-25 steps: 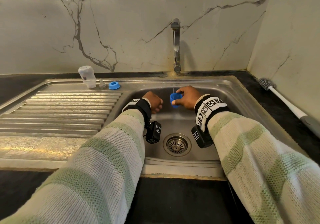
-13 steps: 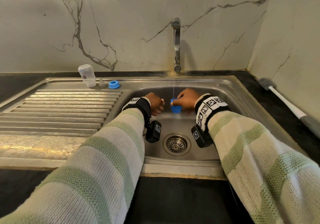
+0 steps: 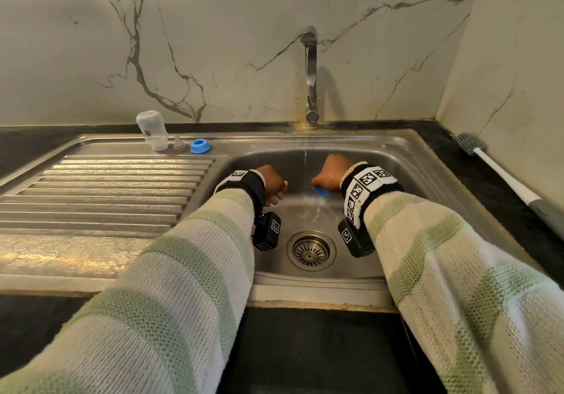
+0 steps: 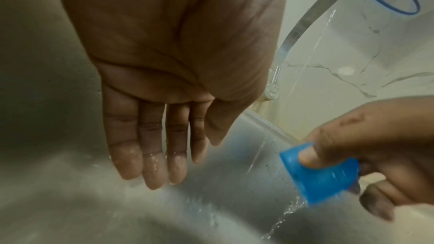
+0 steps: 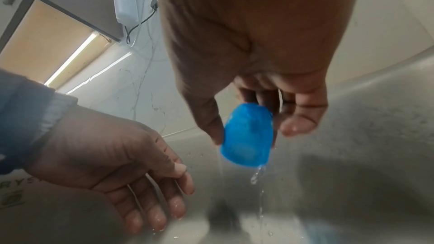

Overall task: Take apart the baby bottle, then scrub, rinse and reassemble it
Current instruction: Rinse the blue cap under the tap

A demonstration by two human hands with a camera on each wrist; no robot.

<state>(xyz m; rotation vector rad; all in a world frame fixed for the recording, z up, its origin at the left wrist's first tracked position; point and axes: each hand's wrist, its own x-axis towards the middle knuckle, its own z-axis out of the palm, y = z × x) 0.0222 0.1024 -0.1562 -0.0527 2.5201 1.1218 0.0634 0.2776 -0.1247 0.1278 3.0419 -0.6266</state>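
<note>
My right hand [image 3: 328, 175] [image 5: 249, 118] pinches a translucent blue bottle cap [image 5: 247, 134] [image 4: 321, 173] [image 3: 322, 192] mouth-down over the sink basin, water spilling out of it. The tap's thin stream [image 3: 305, 161] falls just left of it. My left hand [image 3: 273, 184] [image 4: 152, 136] hangs beside it with straight wet fingers, holding nothing. On the sink's back ledge stand the white bottle body [image 3: 151, 131] upside down, the clear teat [image 3: 179, 145] and the blue screw ring [image 3: 200, 145].
The steel tap [image 3: 310, 73] stands behind the basin; the drain strainer [image 3: 310, 250] lies below my hands. A ribbed drainboard [image 3: 100, 192] lies to the left. A bottle brush [image 3: 500, 174] lies on the black counter at right, by the marble side wall.
My right hand has turned the blue cap from under the stream to mouth-down, lowering it and tipping water out. My left hand stays beside it with little movement.
</note>
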